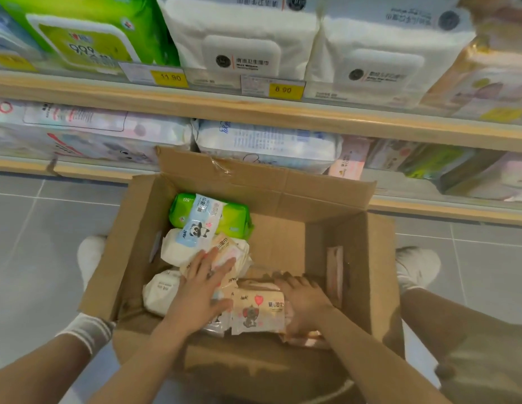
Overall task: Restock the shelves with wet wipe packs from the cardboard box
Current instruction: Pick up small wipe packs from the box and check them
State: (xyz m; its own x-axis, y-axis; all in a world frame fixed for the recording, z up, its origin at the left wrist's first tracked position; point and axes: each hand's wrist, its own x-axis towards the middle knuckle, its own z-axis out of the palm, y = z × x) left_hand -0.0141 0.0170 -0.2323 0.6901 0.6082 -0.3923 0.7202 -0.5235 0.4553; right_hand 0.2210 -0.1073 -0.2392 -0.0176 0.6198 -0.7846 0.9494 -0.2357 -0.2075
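Note:
An open cardboard box stands on the floor between my feet, below the shelves. Inside lie several wet wipe packs: a green pack at the back, a blue panda pack on top of it, white packs at the left. A beige pack with an elephant picture lies at the front. My left hand rests flat, fingers straight, on a pale pink pack. My right hand curls over the right end of the elephant pack.
Wooden shelves hold large white wipe packs, a green pack and yellow price tags. The lower shelf holds more packs. Grey floor tiles surround the box. My white shoes flank it.

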